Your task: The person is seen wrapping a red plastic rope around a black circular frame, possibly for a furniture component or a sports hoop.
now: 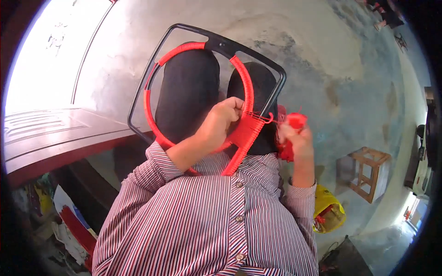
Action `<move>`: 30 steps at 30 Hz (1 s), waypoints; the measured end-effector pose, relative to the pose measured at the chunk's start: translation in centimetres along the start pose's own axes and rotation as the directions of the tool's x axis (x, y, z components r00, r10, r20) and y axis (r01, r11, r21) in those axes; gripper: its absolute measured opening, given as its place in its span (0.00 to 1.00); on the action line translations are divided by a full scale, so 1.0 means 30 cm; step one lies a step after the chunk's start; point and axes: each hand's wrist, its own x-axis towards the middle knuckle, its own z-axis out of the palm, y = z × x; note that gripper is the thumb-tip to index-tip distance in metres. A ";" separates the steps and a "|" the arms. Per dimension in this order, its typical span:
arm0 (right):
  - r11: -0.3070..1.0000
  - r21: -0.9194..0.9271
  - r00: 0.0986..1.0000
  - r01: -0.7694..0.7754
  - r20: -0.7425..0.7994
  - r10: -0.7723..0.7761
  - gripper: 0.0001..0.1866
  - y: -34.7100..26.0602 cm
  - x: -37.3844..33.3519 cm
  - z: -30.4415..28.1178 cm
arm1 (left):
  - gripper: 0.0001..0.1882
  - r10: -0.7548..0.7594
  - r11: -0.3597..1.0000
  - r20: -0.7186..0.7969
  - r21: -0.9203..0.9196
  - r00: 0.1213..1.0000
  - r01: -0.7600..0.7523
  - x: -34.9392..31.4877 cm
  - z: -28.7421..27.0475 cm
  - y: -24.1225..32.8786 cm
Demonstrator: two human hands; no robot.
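Resting across thighs (186,92): black frame (222,44) with red-wrapped ring (248,85), likely for steadiness. Left hand's (220,120) grip pinching ring beside red panel (248,129), apparently bracing it. Right hand's (299,138) grip, blurred, closed round red cord bundle (297,120), seemingly controlling strand (270,118).

The red-wound black frame (246,131) is carried on the lap (189,87), laid across both dark-trousered thighs, its ring set around part of them. Below, a grey, stained floor (317,50) is seen. On it a small wooden stool (371,155) is placed, and near the stool a yellow bag (326,195) is set, with red material held inside.
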 end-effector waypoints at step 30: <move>0.867 0.495 0.998 0.049 0.015 -0.065 0.10 0.042 -0.098 0.012 | 0.09 -0.106 0.954 0.180 -0.260 0.978 0.151 0.036 -0.022 -0.039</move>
